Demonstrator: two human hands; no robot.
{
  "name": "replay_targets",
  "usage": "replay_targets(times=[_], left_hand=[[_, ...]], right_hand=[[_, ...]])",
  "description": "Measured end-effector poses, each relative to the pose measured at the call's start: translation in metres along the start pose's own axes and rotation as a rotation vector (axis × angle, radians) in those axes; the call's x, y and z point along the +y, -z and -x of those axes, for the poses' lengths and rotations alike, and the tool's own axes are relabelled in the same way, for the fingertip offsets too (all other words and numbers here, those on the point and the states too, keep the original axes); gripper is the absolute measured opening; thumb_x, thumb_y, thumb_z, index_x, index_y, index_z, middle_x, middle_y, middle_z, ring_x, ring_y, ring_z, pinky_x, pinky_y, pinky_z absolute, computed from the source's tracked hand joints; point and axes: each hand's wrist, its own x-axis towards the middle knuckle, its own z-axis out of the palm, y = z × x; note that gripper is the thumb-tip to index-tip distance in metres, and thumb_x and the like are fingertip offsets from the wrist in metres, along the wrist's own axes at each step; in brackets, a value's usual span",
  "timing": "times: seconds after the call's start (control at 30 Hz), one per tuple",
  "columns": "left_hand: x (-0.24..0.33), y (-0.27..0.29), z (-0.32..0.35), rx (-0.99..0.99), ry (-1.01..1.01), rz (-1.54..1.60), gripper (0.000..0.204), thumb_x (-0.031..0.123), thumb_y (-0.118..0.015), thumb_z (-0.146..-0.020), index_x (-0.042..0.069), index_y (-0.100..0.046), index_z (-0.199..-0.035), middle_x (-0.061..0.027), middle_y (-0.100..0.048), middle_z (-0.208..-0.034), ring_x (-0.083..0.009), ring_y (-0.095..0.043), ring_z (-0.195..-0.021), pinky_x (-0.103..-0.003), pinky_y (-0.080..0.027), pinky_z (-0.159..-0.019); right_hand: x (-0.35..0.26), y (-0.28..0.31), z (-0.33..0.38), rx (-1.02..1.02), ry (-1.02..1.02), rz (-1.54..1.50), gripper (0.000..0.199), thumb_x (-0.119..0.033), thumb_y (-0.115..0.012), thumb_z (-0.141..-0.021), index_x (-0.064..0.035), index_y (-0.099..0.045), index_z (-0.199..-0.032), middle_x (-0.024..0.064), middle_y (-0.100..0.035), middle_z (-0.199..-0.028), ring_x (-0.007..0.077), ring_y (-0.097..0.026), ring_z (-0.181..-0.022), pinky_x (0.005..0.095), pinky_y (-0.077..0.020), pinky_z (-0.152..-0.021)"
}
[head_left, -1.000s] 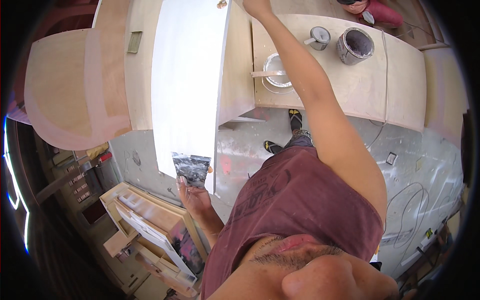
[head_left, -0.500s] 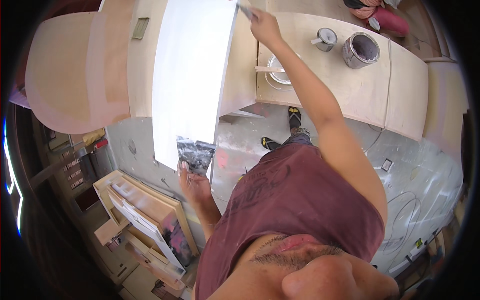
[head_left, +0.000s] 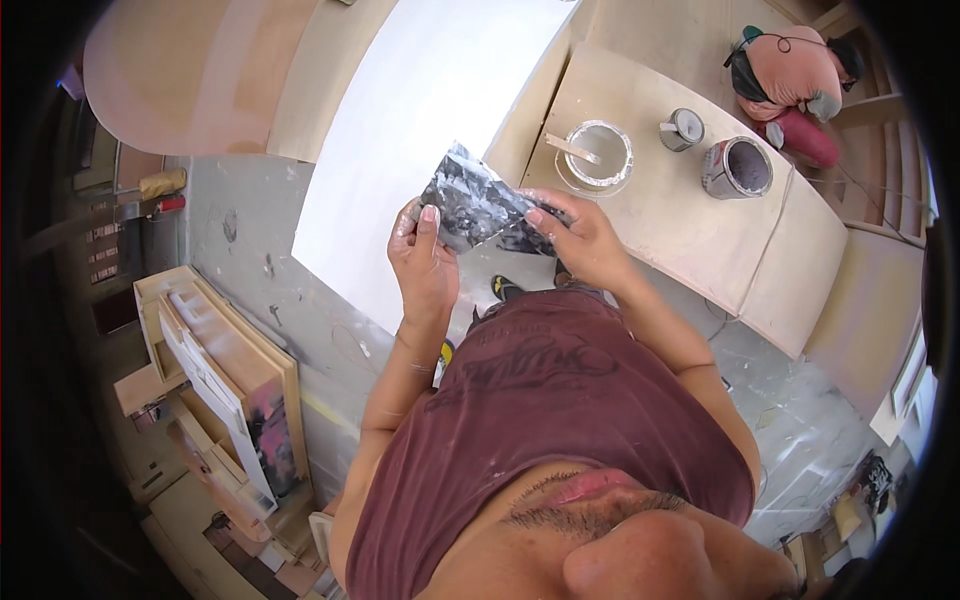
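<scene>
Sandpaper sheet [head_left: 478, 205], grey and crumpled, is sitting mid-frame, left hand [head_left: 425, 262] and right hand [head_left: 580, 240] both pinching its edges with closed fingers.

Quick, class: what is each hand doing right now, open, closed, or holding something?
Left hand: closed on the left side of the grey-smeared sheet.
Right hand: closed on the same sheet's right side.
</scene>
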Motion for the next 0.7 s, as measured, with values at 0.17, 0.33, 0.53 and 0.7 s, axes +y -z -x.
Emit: replay_targets(times=[0.17, 0.33, 0.53, 0.7], left_hand=[[0.003, -0.001, -0.003, 0.104, -0.07, 0.133, 0.023, 0.007, -0.053, -0.096, -0.001, -0.055, -0.118, -0.0042, -0.063, -0.101, -0.0093, -0.059, -0.081, -0.024, -0.047, -0.067], [-0.006, -0.006, 0.014, 0.093, -0.031, -0.213, 0.028, 0.011, -0.057, -0.095, -0.003, -0.059, -0.119, -0.0008, -0.062, -0.091, -0.0045, -0.053, -0.069, -0.02, -0.041, -0.056], [-0.014, 0.018, 0.025, 0.056, 0.049, -0.476, 0.029, 0.015, -0.059, -0.095, -0.003, -0.062, -0.118, 0.0009, -0.061, -0.085, -0.0016, -0.047, -0.065, -0.018, -0.04, -0.053], [-0.013, 0.047, 0.018, 0.139, 0.13, -0.154, 0.029, 0.009, -0.054, -0.095, -0.003, -0.055, -0.122, -0.0036, -0.066, -0.095, -0.0056, -0.06, -0.072, -0.019, -0.042, -0.052]], right_hand=[[-0.011, 0.015, -0.004, 0.261, 0.004, 0.035, 0.027, -0.016, -0.062, -0.091, 0.0027, -0.064, -0.111, 0.0037, -0.067, -0.092, 0.0097, -0.058, -0.086, 0.0249, -0.0472, -0.078], [-0.014, 0.003, -0.013, 0.287, 0.036, 0.099, 0.029, -0.019, -0.067, -0.086, 0.0013, -0.065, -0.107, 0.0077, -0.068, -0.095, 0.0134, -0.06, -0.087, 0.0276, -0.0477, -0.08], [-0.026, 0.085, -0.095, 0.639, 0.213, 0.581, 0.043, -0.032, -0.068, -0.084, 0.0009, -0.066, -0.11, 0.0106, -0.07, -0.093, 0.0167, -0.063, -0.088, 0.0296, -0.049, -0.08], [-0.073, 0.164, -0.203, 0.483, 0.383, 1.036, 0.02, -0.014, -0.055, -0.088, -0.0049, -0.07, -0.098, 0.0221, -0.067, -0.097, 0.0346, -0.065, -0.09, 0.0424, -0.0497, -0.081]])
